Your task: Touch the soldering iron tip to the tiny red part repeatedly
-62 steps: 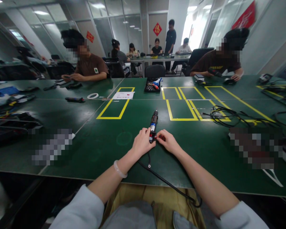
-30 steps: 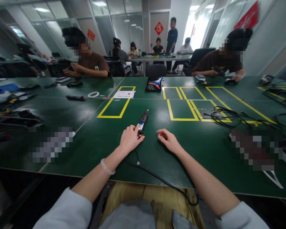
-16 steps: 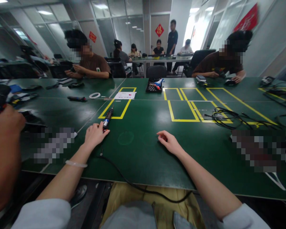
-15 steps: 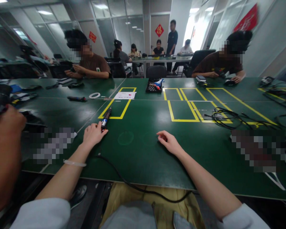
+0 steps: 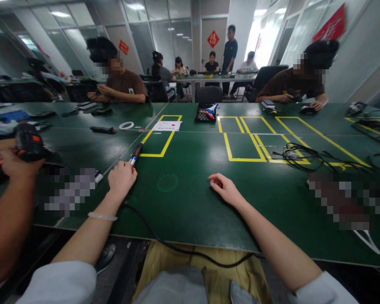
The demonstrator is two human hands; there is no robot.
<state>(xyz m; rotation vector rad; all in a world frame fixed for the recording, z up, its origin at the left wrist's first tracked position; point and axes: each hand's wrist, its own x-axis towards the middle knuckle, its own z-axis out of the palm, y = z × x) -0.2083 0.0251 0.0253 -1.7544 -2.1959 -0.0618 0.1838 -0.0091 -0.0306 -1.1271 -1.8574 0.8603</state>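
Observation:
My left hand (image 5: 122,179) is closed around the lower end of a slim electric screwdriver (image 5: 135,155), dark with a blue band and a bit of orange. Its far end points away from me, beside the left corner of a yellow tape outline (image 5: 166,145). A black cable (image 5: 148,228) starts near my left wrist and runs over the table edge across my lap. On the green table, my right hand (image 5: 223,188) rests on its side with fingers loosely curved, holding nothing. Faint round marks (image 5: 167,183) lie between my hands.
At left, a co-worker's hand (image 5: 20,162) is near a black and orange power drill (image 5: 29,141). Beyond are a dark tool (image 5: 101,130), a white ring (image 5: 126,126), a paper (image 5: 167,126) and a black tray of parts (image 5: 205,113). Tangled black cables (image 5: 293,152) lie right.
My left hand has closed more fully around the screwdriver and shifted it slightly left. My right hand stays put. The co-worker's arm at left has moved, bringing the drill further into view.

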